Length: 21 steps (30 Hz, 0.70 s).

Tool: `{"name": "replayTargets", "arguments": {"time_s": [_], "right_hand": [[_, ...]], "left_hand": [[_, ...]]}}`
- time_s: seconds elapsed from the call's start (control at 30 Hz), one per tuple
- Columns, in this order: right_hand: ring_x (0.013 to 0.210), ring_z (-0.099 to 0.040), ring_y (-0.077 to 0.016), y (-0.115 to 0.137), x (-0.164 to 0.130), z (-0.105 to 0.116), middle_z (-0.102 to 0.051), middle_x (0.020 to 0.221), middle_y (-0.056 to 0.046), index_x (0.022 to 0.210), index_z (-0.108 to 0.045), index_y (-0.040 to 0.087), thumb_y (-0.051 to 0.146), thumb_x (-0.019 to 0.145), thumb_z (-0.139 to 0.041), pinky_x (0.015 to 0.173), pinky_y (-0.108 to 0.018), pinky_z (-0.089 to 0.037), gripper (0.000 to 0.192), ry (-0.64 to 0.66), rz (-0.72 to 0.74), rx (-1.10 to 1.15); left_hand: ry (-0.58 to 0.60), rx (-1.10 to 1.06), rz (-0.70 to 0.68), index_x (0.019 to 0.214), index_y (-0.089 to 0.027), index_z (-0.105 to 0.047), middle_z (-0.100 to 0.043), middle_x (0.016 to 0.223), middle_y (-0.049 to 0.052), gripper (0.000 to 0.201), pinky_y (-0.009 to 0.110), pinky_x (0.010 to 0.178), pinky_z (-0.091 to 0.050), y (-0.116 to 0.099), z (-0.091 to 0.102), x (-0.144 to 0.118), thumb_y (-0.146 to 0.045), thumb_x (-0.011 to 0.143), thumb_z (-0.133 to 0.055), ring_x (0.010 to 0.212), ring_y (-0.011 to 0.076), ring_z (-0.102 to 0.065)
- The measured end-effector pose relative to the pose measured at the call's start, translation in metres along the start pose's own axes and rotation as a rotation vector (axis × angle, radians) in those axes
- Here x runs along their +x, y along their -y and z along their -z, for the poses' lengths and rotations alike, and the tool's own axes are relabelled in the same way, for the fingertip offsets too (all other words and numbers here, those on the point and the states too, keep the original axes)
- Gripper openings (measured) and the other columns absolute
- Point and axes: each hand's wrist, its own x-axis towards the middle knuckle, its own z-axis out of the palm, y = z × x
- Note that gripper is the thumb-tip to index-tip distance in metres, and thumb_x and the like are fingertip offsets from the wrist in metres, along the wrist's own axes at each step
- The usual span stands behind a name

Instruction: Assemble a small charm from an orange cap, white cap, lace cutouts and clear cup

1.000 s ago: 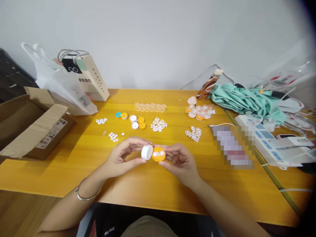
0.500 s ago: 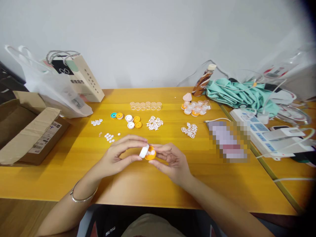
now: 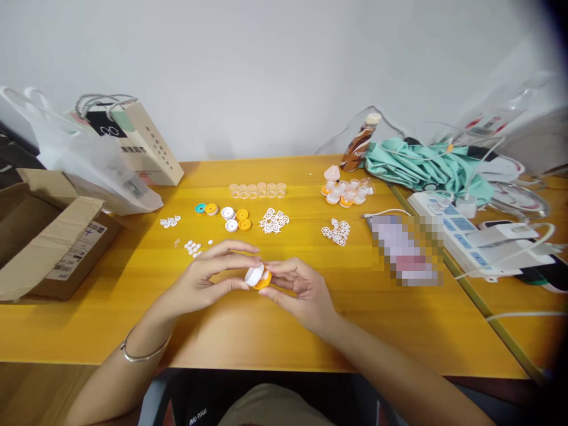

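Observation:
My left hand (image 3: 213, 278) pinches a round white plastic cap (image 3: 254, 276) between thumb and fingers. Facing it, my right hand (image 3: 302, 290) grips an orange round cap (image 3: 263, 281) by its edge. The two parts touch or nearly touch, tilted, above the front middle of the table; something pale shows between them. Just beyond my hands lie white perforated pieces (image 3: 274, 221), orange caps (image 3: 243, 219), white caps (image 3: 229, 219) and small white discs (image 3: 193, 247). Clear cups (image 3: 257, 190) stand in a row farther back.
Assembled clear-topped pieces (image 3: 346, 192) sit back right beside a brown bottle (image 3: 360, 142). A phone (image 3: 402, 248), a power strip (image 3: 474, 236) and a green folded cloth (image 3: 426, 168) line the right side. At left are a cardboard box (image 3: 53, 236), a plastic bag (image 3: 93, 160) and a paper bag (image 3: 146, 142).
The white cap has turned and now covers more of the orange cap's opening. Both hands keep their grip. The whole view has shifted slightly.

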Motion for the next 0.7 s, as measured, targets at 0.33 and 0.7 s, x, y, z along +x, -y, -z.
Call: {"name": "replayTargets", "arguments": {"time_s": [0.33, 0.7], "right_hand": [[0.094, -0.065, -0.0158, -0.003, 0.0, 0.001, -0.069, 0.1, -0.001, 0.093, -0.055, 0.025, 0.015, 0.065, -0.073, 0.089, -0.036, -0.053, 0.034, -0.021, -0.053, 0.01], [0.1, -0.063, -0.0189, -0.008, -0.004, -0.006, -0.069, 0.103, -0.002, 0.082, -0.06, 0.023, 0.019, 0.063, -0.075, 0.092, -0.04, -0.051, 0.024, -0.136, -0.053, 0.084]], "left_hand": [[0.078, 0.092, -0.04, 0.119, -0.022, -0.054, -0.057, 0.112, 0.011, 0.039, 0.032, 0.086, -0.049, -0.006, 0.001, 0.001, -0.012, 0.081, -0.056, 0.101, 0.0175, -0.056], [0.003, 0.176, -0.094, 0.119, -0.02, -0.053, -0.059, 0.114, 0.01, 0.038, 0.031, 0.087, -0.051, -0.011, -0.006, -0.002, -0.008, 0.082, -0.054, 0.104, 0.0171, -0.057]]}}
